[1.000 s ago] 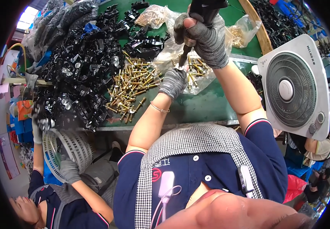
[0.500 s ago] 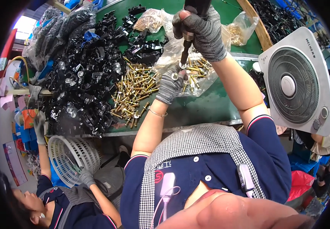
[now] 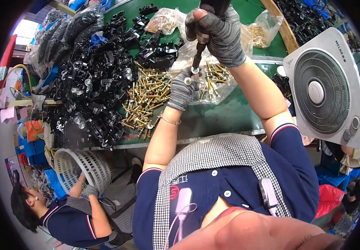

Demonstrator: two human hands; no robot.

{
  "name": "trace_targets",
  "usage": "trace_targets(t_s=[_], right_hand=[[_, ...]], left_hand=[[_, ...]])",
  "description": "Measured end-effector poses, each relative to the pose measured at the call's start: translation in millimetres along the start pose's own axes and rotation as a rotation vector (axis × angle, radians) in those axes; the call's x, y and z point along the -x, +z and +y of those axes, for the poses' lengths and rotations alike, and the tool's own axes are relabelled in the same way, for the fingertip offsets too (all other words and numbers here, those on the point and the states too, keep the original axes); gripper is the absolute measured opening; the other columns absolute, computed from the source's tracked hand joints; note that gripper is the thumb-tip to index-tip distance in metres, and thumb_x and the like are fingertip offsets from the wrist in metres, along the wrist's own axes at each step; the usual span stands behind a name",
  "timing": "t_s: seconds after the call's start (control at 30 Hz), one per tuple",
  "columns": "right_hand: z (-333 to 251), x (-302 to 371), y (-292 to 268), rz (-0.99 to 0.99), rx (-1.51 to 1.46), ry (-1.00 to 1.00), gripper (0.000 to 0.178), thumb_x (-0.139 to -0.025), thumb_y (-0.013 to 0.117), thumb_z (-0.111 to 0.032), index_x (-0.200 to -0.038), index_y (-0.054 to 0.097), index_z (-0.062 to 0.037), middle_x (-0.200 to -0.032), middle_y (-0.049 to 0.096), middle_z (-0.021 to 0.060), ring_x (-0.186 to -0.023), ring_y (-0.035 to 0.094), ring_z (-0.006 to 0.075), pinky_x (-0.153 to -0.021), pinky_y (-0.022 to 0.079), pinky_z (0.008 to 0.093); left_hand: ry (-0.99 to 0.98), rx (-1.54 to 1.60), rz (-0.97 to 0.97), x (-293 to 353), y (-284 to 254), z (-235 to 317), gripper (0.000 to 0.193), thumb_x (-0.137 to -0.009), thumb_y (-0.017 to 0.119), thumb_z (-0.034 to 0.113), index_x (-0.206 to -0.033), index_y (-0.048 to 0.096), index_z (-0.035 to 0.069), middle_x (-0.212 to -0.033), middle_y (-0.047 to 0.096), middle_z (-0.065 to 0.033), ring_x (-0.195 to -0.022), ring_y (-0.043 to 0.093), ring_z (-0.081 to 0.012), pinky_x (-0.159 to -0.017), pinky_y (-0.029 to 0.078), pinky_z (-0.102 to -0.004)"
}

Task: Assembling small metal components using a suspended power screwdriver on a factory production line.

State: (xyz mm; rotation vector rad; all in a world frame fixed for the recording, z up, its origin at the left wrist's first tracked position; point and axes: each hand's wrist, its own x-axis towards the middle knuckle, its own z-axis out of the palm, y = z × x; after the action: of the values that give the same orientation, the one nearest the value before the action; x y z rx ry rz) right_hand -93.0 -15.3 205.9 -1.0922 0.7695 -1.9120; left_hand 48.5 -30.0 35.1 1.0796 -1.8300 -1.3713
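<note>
My right hand (image 3: 221,35), in a grey fingerless glove, is wrapped around a black power screwdriver (image 3: 215,6). The driver's dark bit (image 3: 199,53) points down at my left hand (image 3: 183,90). That gloved hand is closed on a bolt whose round, pale, washer-like head (image 3: 195,70) meets the tip of the bit. A second round head (image 3: 188,81) shows at my fingers; the shafts below are hidden. Beside my left hand lies a heap of gold-coloured bolts (image 3: 146,93). More bolts (image 3: 213,77) lie on a clear plastic bag (image 3: 221,95) under the driver.
A big pile of black plastic parts (image 3: 92,79) covers the left of the green table (image 3: 230,121). Bagged fasteners (image 3: 163,21) (image 3: 257,35) lie at the back. A grey box fan (image 3: 323,89) stands at right. A co-worker (image 3: 69,216) reaches into a white basket (image 3: 99,168) at lower left.
My left hand and the driver's tip have shifted slightly left and up together. The co-worker's raised arm has come down to the basket, and the co-worker leans toward it.
</note>
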Motion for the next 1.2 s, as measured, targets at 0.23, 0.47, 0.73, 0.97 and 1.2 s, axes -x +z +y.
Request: trace_targets(t_s=[0.23, 0.47, 0.73, 0.97, 1.2], right_hand=[[0.0, 1.0, -2.3, -0.008, 0.040, -0.058, 0.029, -0.078, 0.070, -0.027, -0.081, 0.050, -0.0067, -0.062, 0.052, 0.0008, -0.048, 0.050, 0.0096, -0.045, 0.042, 0.0238], [-1.4, 2.7, -4.3, -0.059, -0.011, 0.044, 0.029, -0.077, 0.071, -0.027, -0.080, 0.050, -0.0066, -0.059, 0.050, 0.0008, -0.049, 0.049, 0.0105, -0.046, 0.042, 0.0244], [-6.3, 5.0, 0.8, -0.011, 0.120, -0.001, 0.031, -0.076, 0.072, -0.029, -0.081, 0.050, -0.0078, -0.061, 0.049, -0.0007, -0.050, 0.047, 0.0091, -0.047, 0.040, 0.0237], [-16.2, 12.0, 8.5, -0.072, 0.028, 0.093, 0.033, -0.075, 0.073, -0.031, -0.084, 0.050, -0.0093, -0.067, 0.050, -0.0020, -0.055, 0.046, 0.0073, -0.049, 0.037, 0.0222], [3.4, 10.1, -3.8, -0.196, 0.064, 0.219, 0.034, -0.075, 0.073, -0.032, -0.086, 0.050, -0.0091, -0.069, 0.050, -0.0021, -0.060, 0.047, 0.0083, -0.051, 0.038, 0.0216]], left_hand=[[-0.078, 0.095, -0.037, 4.6, -2.6, 19.3, 0.020, -0.089, 0.058, 0.018, -0.101, 0.062, 0.003, -0.073, 0.063, -0.0015, -0.052, 0.054, -0.0061, -0.047, 0.044, -0.0198], [-0.069, 0.207, 0.000, 11.6, 1.3, 21.7, 0.012, -0.088, 0.055, 0.012, -0.091, 0.060, 0.001, -0.066, 0.062, -0.0028, -0.049, 0.054, -0.0059, -0.044, 0.042, -0.0210], [-0.160, 0.420, -0.038, 11.3, -0.9, 39.1, 0.009, -0.088, 0.053, 0.008, -0.088, 0.059, 0.002, -0.067, 0.062, -0.0037, -0.050, 0.055, -0.0075, -0.044, 0.045, -0.0217], [-0.012, -0.634, -0.082, -4.0, 1.3, -14.9, 0.043, -0.086, 0.055, 0.044, -0.082, 0.065, 0.002, -0.065, 0.062, -0.0170, -0.063, 0.059, -0.0345, -0.058, 0.045, -0.0417], [-0.107, -0.683, -0.089, -11.4, -3.1, 4.6, 0.046, -0.085, 0.051, 0.049, -0.083, 0.067, 0.005, -0.076, 0.061, -0.0231, -0.070, 0.058, -0.0377, -0.064, 0.045, -0.0434]])
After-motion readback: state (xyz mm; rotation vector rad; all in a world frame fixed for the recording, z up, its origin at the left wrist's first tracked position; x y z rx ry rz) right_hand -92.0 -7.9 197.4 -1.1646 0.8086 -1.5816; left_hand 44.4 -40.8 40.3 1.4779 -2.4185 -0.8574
